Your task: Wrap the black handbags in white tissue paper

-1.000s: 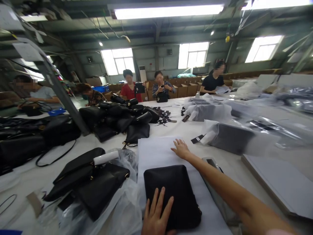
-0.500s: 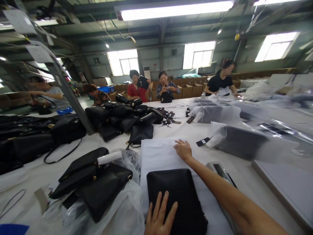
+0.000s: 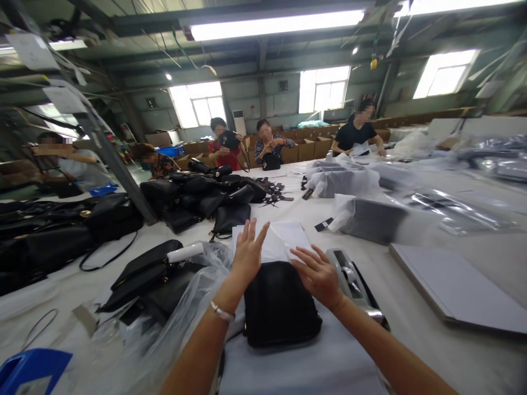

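A black handbag (image 3: 282, 310) lies flat in front of me on a stack of white tissue paper (image 3: 304, 365). At its far left corner is my left hand (image 3: 247, 249), fingers stretched out over the paper. My right hand (image 3: 319, 273) rests by the far right corner, its fingers extended and spread across the bag's edge and the paper. Between the two hands, a loose white sheet (image 3: 278, 244) rises slightly at the bag's far edge. Whether either palm presses on the bag is hidden.
More black bags (image 3: 152, 274) and clear plastic film (image 3: 181, 307) lie at left, beyond them a bag pile (image 3: 201, 192). A grey tape dispenser (image 3: 349, 274) and a board stack (image 3: 457, 285) are at right. A blue object (image 3: 37, 370) sits lower left. Several co-workers sit across the table.
My left hand has moved off the bag's middle to its far left corner. My right hand has drawn back to the bag. The bag lies farther from me, with paper showing below it.
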A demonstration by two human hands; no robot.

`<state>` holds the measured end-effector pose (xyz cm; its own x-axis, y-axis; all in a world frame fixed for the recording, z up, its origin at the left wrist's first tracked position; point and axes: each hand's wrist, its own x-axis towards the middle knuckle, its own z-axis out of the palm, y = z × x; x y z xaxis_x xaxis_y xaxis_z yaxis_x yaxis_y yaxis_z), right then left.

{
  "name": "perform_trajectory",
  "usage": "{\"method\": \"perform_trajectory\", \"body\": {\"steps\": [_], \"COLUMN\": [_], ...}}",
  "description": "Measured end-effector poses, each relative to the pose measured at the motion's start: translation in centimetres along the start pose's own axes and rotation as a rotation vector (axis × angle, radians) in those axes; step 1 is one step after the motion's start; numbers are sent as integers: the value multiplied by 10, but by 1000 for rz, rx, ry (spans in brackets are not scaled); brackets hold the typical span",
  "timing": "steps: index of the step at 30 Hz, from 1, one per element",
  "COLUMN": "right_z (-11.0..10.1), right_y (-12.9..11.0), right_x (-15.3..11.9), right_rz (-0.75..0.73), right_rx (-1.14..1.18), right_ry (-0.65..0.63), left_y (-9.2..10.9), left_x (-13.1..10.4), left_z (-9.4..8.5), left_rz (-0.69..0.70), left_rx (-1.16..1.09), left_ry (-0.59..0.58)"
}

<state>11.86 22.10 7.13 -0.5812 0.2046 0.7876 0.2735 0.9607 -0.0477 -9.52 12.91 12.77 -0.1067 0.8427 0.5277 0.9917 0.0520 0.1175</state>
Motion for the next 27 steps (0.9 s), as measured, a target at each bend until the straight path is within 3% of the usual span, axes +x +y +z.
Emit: {"method": "perform_trajectory", "body": {"steps": [4,9,12,14,18,22,27], "right_z": [-12,-27,-36,-38,-36,-46,-69], "right_y": [-9,-6,-3,-1,8,9,-13], "right_x": [-26,-29,-12,3,24,19,-2], "right_rz": [-97,-109,7,56,-45,-77,-86], "right_rx": [30,49,-29,-56,37,64,-21], "right_ry": [-51,-92,-84,-144,-320,-367,-302], "left_y": [-5,-2,1,4,12,16,25], "left_x": [36,37,22,9,-17,-51,-96], "left_z": [8,-3,-14,-22,-36,-41,-27], "left_rz": [223,408,416,420,400,370,375], "left_rx": [108,123,125,121,215,236,205], "left_ry": [-114,-201,-193,-188,-168,-168,-221]}}
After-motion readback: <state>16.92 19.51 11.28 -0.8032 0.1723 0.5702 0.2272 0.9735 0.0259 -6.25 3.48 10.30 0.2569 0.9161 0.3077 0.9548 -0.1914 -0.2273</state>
